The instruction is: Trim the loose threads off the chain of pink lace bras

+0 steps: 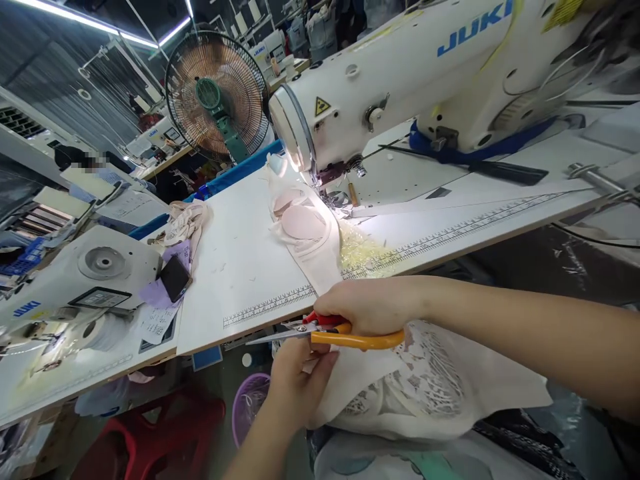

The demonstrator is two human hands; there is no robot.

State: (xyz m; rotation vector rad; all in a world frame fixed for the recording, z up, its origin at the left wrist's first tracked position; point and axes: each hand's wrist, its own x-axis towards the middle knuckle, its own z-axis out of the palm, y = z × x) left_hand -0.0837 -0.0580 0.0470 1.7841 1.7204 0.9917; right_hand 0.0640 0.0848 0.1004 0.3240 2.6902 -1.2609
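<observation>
My right hand is closed around a pair of scissors with orange and red handles, held at the table's front edge. The metal blades point left, just above my left hand. That hand is closed, thumb against fingers, on the edge of a pale bra with lace cups, which hangs over my lap. Another pale bra part with a padded cup lies on the table under the sewing machine's needle area. Its band runs down to my right hand. Whether the blades touch fabric or thread is hidden.
A white sewing machine stands over the table, which has a printed ruler along its front. Left are a second machine, a phone and bundled fabric. Below are a purple bin and a red stool.
</observation>
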